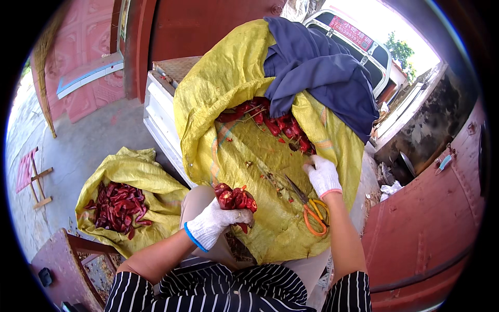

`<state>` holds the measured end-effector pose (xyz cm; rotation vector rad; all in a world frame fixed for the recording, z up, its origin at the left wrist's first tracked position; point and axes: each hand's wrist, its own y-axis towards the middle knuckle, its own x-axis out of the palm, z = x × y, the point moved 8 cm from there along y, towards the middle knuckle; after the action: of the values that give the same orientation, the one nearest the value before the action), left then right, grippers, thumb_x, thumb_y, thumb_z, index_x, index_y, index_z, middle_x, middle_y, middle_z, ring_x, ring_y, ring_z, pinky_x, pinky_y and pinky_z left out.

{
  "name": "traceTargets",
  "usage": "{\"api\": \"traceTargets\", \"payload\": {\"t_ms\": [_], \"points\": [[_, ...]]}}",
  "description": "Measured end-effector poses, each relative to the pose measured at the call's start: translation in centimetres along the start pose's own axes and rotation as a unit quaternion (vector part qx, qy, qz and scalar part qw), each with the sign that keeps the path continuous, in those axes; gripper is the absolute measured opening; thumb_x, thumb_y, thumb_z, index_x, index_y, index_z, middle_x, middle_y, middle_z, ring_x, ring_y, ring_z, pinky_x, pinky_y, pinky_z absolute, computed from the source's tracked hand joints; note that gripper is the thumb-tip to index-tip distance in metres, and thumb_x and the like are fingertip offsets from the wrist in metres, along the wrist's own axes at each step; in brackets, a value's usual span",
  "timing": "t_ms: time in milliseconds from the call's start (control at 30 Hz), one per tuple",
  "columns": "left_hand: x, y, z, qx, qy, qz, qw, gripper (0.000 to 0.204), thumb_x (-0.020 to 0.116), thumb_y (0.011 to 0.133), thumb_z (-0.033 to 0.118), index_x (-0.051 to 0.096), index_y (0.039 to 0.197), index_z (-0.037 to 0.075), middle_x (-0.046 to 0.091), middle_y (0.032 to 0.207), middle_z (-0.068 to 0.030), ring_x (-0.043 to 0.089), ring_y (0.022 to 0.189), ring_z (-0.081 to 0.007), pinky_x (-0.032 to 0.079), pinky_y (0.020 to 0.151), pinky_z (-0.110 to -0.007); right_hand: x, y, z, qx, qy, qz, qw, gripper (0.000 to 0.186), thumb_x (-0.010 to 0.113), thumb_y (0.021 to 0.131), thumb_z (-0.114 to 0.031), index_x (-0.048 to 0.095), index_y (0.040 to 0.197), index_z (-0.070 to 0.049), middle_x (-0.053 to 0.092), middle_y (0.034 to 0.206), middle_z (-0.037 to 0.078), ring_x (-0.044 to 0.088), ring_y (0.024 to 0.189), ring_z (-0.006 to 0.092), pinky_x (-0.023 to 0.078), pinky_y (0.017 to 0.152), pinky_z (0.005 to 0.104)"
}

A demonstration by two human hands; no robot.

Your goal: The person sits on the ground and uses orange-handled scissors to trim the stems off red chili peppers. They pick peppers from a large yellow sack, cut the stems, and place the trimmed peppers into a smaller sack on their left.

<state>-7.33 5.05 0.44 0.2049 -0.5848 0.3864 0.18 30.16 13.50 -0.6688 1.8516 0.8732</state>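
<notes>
A bunch of dried red chili peppers [235, 198], their cut ends facing up, is wrapped in the fingers of my left hand [214, 221], which wears a white knit glove with a blue cuff. My right hand [323, 177], gloved in white too, reaches the right edge of a heap of stemmed red chili peppers [280, 126]. Its fingers are closed on a chili there, partly hidden. Beside my right wrist, scissors [313, 216] with orange and yellow handles lie on the large yellow woven sack [249, 156], blades pointing away. Bits of stem are scattered on the sack.
Lower left, a smaller yellow sack [104, 177] holds many chilies [120, 207]. Dark blue cloth [322, 67] drapes over the large sack. Around stand a wooden stool [65, 265], a white truck bed side [161, 117], a red metal panel [416, 229] and a broom [44, 78].
</notes>
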Motion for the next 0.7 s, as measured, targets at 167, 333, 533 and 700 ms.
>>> {"api": "traceTargets", "payload": {"t_ms": [167,333,533,700], "points": [[1.0,-0.5,-0.3,-0.004,-0.004,0.006,1.000,0.027,0.079,0.078,0.006,0.063,0.099,0.001,0.068,0.084,-0.0055,0.066,0.076,-0.0140,0.054,0.067,-0.028,3.6,6.8,1.9,0.039,-0.102,0.028,0.994,0.044,0.067,0.085,-0.039,0.067,0.111,-0.003,0.067,0.114,0.023,0.063,0.108,0.0396,0.048,0.094,0.0464],[4.3,-0.9,-2.1,-0.099,0.177,-0.027,0.979,0.048,0.085,0.074,0.017,0.063,0.114,0.003,0.068,0.099,-0.0031,0.061,0.093,-0.0128,0.048,0.087,-0.028,4.6,7.1,4.2,0.020,-0.146,0.046,0.988,0.036,0.066,0.084,-0.027,0.065,0.107,0.000,0.068,0.101,0.022,0.065,0.095,0.0365,0.049,0.085,0.0436],[6.2,-2.0,2.1,0.144,0.274,-0.052,0.950,0.049,0.082,0.075,0.015,0.059,0.117,0.004,0.067,0.119,-0.0135,0.067,0.104,-0.0280,0.053,0.087,-0.035,1.7,1.1,1.7,0.031,0.064,-0.049,0.996,0.029,0.065,0.082,-0.015,0.063,0.103,0.004,0.068,0.086,0.019,0.066,0.080,0.0291,0.051,0.073,0.0387],[6.1,-2.0,5.0,0.337,0.390,-0.013,0.857,0.043,0.083,0.070,0.012,0.054,0.101,0.004,0.058,0.135,-0.0183,0.064,0.109,-0.0381,0.055,0.086,-0.040,0.9,-7.0,-6.8,0.026,0.189,-0.276,0.942,0.022,0.063,0.082,-0.011,0.066,0.097,0.004,0.064,0.077,0.010,0.061,0.066,0.0138,0.047,0.058,0.0288]]}}
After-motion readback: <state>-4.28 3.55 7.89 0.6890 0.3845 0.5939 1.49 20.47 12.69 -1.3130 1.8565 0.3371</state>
